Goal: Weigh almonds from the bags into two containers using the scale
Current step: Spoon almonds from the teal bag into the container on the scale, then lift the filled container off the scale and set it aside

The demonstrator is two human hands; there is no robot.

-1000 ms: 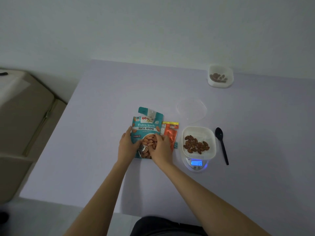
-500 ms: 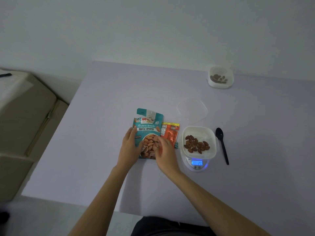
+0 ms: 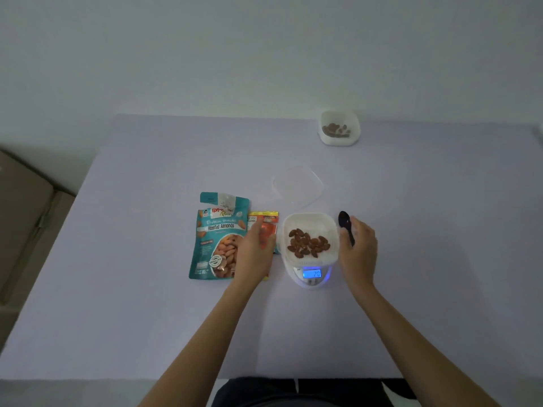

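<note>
- Head view: both hands have come off the teal almond bag [image 3: 219, 239], which they pressed a second ago. It lies flat on the desk [image 3: 147, 289], left of the scale [image 3: 312, 274].
- The left hand [image 3: 255, 254] has shifted right. It is now over the small orange bag [image 3: 264, 220], fingers released and holding nothing. Whether it rests on the bag I cannot tell.
- The right hand [image 3: 360, 251] has crossed to the far side of the container [image 3: 308, 220] on the scale. It covers the handle of the black spoon [image 3: 343, 220]; whether its loosely curled fingers grasp it I cannot tell.
- The almonds [image 3: 308, 245] in that container look unchanged, and the display still reads 20.
- The second container [image 3: 339, 141], also holding almonds, stands well apart at the far edge. A clear lid [image 3: 296, 186] lies just behind the scale.
- Judgement: with the hands flanking the container, this portion seems weighed, and lifting it off looks likely next.
</note>
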